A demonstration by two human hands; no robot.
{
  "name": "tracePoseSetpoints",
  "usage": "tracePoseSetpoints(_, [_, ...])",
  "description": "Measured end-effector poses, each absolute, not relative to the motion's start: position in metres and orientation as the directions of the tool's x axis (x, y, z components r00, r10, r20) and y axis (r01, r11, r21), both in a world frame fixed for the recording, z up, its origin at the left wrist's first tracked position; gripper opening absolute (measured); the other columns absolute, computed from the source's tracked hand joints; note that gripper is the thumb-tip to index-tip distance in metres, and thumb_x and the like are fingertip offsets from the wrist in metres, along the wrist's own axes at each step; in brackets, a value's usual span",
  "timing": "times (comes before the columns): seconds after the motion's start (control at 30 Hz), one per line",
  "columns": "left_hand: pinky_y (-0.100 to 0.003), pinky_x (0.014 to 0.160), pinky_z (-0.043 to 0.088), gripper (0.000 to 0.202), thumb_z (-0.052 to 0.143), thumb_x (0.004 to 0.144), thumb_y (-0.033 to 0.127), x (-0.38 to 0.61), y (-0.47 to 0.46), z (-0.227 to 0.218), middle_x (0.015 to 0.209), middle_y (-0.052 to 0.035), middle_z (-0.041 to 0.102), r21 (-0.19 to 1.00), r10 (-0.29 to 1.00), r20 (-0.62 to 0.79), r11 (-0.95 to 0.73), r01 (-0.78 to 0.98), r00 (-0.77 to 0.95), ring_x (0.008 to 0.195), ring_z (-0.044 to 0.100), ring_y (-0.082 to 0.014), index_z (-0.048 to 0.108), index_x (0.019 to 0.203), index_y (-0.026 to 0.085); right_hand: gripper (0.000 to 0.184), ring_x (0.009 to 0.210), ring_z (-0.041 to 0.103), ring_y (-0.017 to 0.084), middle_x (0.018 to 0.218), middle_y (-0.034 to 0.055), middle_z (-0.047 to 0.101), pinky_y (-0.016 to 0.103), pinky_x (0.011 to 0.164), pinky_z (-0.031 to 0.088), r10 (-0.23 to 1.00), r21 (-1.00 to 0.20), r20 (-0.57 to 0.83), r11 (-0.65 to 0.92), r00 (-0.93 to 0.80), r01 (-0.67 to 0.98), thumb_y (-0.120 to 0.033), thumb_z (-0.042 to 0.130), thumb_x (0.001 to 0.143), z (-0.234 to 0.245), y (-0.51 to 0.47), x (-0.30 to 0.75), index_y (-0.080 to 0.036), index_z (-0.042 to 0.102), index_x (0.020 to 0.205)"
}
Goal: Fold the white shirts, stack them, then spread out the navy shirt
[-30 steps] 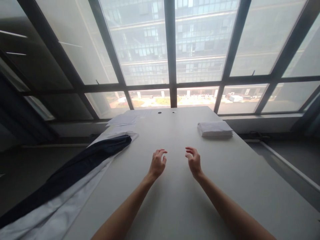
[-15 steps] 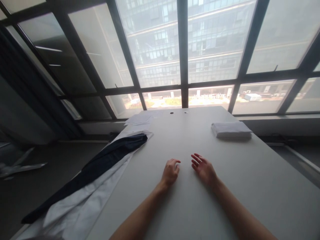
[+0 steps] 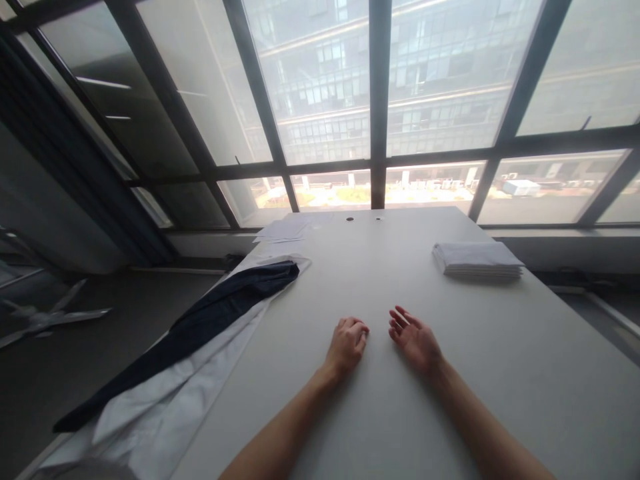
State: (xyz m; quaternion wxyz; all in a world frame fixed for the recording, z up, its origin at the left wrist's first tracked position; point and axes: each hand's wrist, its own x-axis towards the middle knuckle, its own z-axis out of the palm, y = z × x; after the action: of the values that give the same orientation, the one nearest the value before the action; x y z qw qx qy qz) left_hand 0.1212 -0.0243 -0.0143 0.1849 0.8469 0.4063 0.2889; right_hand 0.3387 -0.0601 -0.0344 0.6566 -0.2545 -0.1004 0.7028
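Observation:
My left hand is over the white table, its fingers loosely curled and a small gap showing between thumb and forefinger. Nothing held shows in it. To its right is my right hand, palm turned up and inward, fingers spread and bare of any object. A short stretch of tabletop separates the two hands. Beyond my right hand lies a folded stack of white cloth. On the left edge of the table rest a dark navy cloth and, under it, a crumpled white cloth, both hanging over the side.
Several white paper sheets lie at the table's far left. Two small round holes or discs sit near the far edge. Tall framed windows rise behind the table. A chair base stands on the floor to the left.
My view has shifted slightly. The left hand's fingers have curled in closer to the thumb, and my right palm has rolled further upward. The cloths lie as before.

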Motion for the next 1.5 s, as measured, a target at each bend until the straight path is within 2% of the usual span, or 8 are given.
tracePoseSetpoints(0.37, [-0.040,0.102,0.049,0.025,0.056,0.088,0.010,0.117,-0.022,-0.012,0.110,-0.0065,0.070,0.616,0.787,0.381,-0.608,0.502,0.485,0.110,0.062,-0.0226,0.070,0.105,0.022,0.023,0.079,0.071,0.016,0.100,0.0017,0.077,0.031,0.072,0.060,0.979,-0.496,-0.203,-0.098,0.006,-0.863,-0.019,0.065,0.084,-0.035,-0.062,0.338,-0.025,0.071,0.105])
tracePoseSetpoints(0.53, [-0.040,0.102,0.051,0.025,0.056,0.088,0.014,0.068,0.019,0.011,0.109,-0.0077,0.071,0.579,0.819,0.499,-0.559,0.594,0.284,0.106,0.066,-0.0229,0.068,0.109,0.020,0.024,0.079,0.071,0.017,0.101,0.0028,0.076,0.033,0.072,0.061,0.973,-0.462,-0.230,-0.126,-0.018,-0.878,-0.018,0.063,0.085,-0.036,-0.063,0.341,-0.025,0.070,0.107])
tracePoseSetpoints(0.7, [-0.038,0.105,0.049,0.028,0.055,0.090,0.018,-0.041,0.061,0.040,0.120,-0.0107,0.070,0.358,0.901,0.433,-0.203,0.911,0.030,0.115,0.065,-0.0260,0.069,0.114,0.018,0.026,0.080,0.071,0.018,0.101,0.0037,0.076,0.033,0.071,0.062,0.962,-0.404,-0.268,-0.154,-0.044,-0.902,-0.017,0.061,0.086,-0.039,-0.061,0.344,-0.025,0.070,0.109])
tracePoseSetpoints(0.83, [-0.047,0.103,0.047,0.044,0.059,0.088,0.021,-0.127,0.070,0.048,0.134,-0.0196,0.063,0.164,0.948,0.291,0.087,0.983,-0.133,0.124,0.059,-0.0367,0.064,0.131,0.012,0.025,0.080,0.071,0.018,0.101,0.0033,0.076,0.034,0.072,0.062,0.967,-0.427,-0.250,-0.150,-0.043,-0.892,-0.018,0.062,0.086,-0.041,-0.060,0.345,-0.026,0.070,0.109])
tracePoseSetpoints(1.03, [-0.042,0.099,0.048,0.051,0.056,0.090,0.028,-0.180,0.069,0.034,0.143,-0.0164,0.059,0.040,0.984,0.093,0.149,0.988,-0.152,0.126,0.057,-0.0342,0.060,0.140,0.018,0.025,0.079,0.071,0.017,0.100,0.0028,0.076,0.033,0.072,0.062,0.967,-0.433,-0.252,-0.142,-0.032,-0.890,-0.018,0.062,0.085,-0.038,-0.061,0.343,-0.026,0.070,0.108])
tracePoseSetpoints(1.17, [-0.035,0.096,0.049,0.040,0.052,0.094,0.031,-0.181,0.067,0.035,0.138,-0.0122,0.064,0.035,0.985,0.116,0.127,0.991,-0.131,0.121,0.061,-0.0295,0.067,0.129,0.022,0.024,0.078,0.071,0.017,0.099,0.0028,0.076,0.033,0.071,0.062,0.971,-0.468,-0.236,-0.138,-0.027,-0.873,-0.019,0.064,0.084,-0.040,-0.060,0.342,-0.025,0.070,0.106])
tracePoseSetpoints(1.3, [-0.035,0.083,0.051,0.036,0.041,0.100,0.033,-0.179,0.070,0.049,0.110,-0.0139,0.074,0.042,0.967,0.153,0.199,0.979,-0.203,0.101,0.068,-0.0292,0.073,0.110,0.019,0.023,0.077,0.071,0.017,0.099,0.0034,0.076,0.034,0.072,0.061,0.976,-0.497,-0.219,-0.126,-0.016,-0.859,-0.021,0.066,0.083,-0.041,-0.059,0.342,-0.025,0.070,0.105])
tracePoseSetpoints(1.5, [-0.041,0.082,0.050,0.047,0.023,0.108,0.031,-0.171,0.065,0.087,0.103,-0.0143,0.071,0.084,0.893,0.353,0.267,0.960,-0.279,0.094,0.067,-0.0285,0.062,0.126,0.012,0.021,0.074,0.070,0.017,0.096,0.0030,0.076,0.032,0.070,0.061,0.965,-0.474,-0.261,-0.149,-0.023,-0.868,-0.019,0.064,0.083,-0.033,-0.060,0.339,-0.024,0.071,0.102])
